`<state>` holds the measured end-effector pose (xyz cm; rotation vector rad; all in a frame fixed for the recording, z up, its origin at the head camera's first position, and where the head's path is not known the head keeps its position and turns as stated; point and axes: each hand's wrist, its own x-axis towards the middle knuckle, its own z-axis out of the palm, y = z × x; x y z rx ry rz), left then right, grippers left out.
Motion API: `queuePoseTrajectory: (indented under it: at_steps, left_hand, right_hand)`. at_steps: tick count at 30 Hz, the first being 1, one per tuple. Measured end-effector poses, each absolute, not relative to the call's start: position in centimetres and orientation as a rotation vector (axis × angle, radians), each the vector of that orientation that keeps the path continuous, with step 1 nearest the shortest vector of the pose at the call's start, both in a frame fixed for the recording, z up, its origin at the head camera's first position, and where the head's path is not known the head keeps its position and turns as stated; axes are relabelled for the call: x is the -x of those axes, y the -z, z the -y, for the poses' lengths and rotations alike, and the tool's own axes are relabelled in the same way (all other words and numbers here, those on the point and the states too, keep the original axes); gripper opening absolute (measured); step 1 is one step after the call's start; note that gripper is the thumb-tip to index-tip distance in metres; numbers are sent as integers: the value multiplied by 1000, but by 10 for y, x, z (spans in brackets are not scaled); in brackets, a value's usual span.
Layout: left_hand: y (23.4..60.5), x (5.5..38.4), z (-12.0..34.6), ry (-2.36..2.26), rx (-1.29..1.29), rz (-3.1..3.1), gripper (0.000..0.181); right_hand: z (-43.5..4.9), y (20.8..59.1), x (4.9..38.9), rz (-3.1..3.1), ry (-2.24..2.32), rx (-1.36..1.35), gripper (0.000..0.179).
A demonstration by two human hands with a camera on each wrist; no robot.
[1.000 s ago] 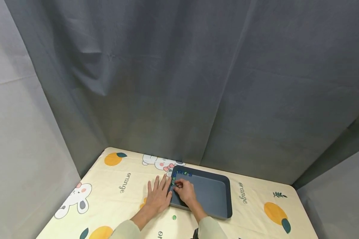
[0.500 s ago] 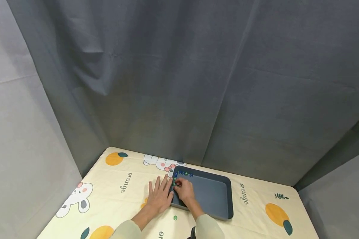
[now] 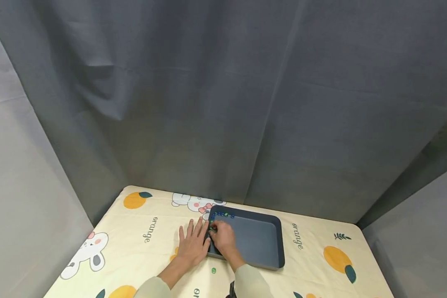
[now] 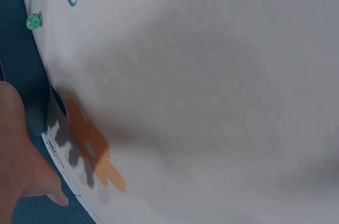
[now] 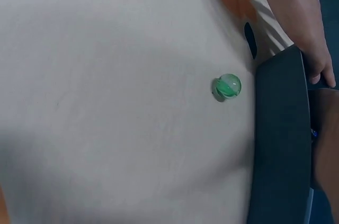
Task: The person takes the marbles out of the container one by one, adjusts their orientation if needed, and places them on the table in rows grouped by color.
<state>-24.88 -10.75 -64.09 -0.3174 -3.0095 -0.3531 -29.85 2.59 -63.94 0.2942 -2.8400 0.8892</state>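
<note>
A dark grey rectangular tray [image 3: 255, 238] lies on the cloth. Blue and green marbles line its far left corner; a green marble [image 3: 226, 215] sits among blue ones [image 3: 232, 216] along the far side. My left hand [image 3: 191, 246] lies with straight, spread fingers against the tray's left side, thumb at its wall. Inside the tray, my right hand [image 3: 223, 238] has its fingers curled and pinches a green marble by the left wall; the fingers largely hide it. One more green marble [image 5: 228, 86] rests on the cloth outside the near wall, also in the left wrist view.
A cream cloth [image 3: 164, 252] printed with oranges, rabbits and lettering covers the table. Grey curtains [image 3: 193, 103] hang behind and at both sides. The tray's raised wall [image 5: 280, 139] stands between the loose marble and the right hand.
The head view has shifted slightly. My right hand has edged left toward the tray's left wall, covering more of the marbles there. My left hand stays in place beside the tray.
</note>
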Motion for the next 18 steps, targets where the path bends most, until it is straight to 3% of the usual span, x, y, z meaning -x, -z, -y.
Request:
queuePoseTrajectory:
  at_steps: [18]
  left_hand:
    - [641,247,109,452,328,2955,60]
  right_hand:
    - [-48,619,278,2600,-1280,-263,10]
